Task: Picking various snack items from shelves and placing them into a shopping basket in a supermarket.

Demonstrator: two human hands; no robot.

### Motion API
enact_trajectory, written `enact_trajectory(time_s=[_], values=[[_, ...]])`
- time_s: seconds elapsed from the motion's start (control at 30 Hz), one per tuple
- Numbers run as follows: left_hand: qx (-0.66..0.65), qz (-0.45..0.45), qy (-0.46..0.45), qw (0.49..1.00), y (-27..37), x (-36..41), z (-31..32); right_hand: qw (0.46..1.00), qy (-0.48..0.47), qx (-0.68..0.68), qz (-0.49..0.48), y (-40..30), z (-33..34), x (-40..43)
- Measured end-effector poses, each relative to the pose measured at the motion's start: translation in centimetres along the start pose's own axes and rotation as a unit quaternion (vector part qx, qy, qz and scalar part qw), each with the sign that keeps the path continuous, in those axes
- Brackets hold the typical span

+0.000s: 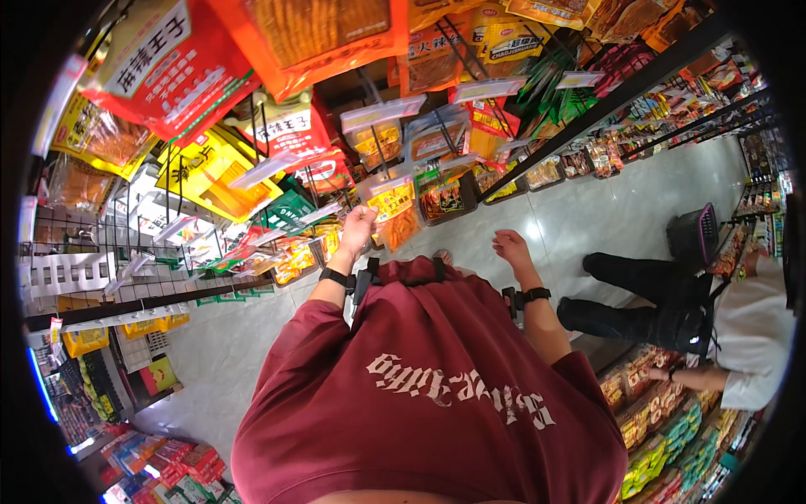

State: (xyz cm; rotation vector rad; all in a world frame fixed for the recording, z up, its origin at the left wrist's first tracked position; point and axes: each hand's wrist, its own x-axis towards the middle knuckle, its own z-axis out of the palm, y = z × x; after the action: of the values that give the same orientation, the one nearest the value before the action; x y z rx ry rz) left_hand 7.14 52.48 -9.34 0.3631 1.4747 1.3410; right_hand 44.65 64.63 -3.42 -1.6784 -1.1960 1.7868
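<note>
My left hand (359, 229) pinches the edge of a clear snack packet (400, 228). Orange strips show through the plastic below its yellow printed label. Whether the packet still hangs from its rack hook cannot be told. My right hand (514, 249) is held out over the floor, bare of any object, with loosely bent fingers. In front of me hang a large red snack bag (182, 82), an orange one (327, 38) and a yellow one (217, 173). Beside the packet lies a dark tray of packets (447, 195).
Wire hooks with price tag holders (382, 112) jut from the rack. A dark rail (604, 104) runs along it at right. Another person (674, 309) stands to the right near packed shelves (661, 422), by a black basket (689, 236). Grey tile floor (208, 359) shows between the displays.
</note>
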Motion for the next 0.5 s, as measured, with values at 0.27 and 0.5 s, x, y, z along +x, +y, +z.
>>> enact_trajectory(time_s=[0.27,0.5], values=[[0.085,-0.055,-0.159,0.982,2.6,-8.6,-0.9,0.970,-0.206,-0.036,-0.121,0.1,14.0,-5.0],[0.005,-0.103,-0.199,0.975,1.5,-13.0,-8.7,0.959,-0.267,0.041,-0.080,5.8,19.4,-12.6]])
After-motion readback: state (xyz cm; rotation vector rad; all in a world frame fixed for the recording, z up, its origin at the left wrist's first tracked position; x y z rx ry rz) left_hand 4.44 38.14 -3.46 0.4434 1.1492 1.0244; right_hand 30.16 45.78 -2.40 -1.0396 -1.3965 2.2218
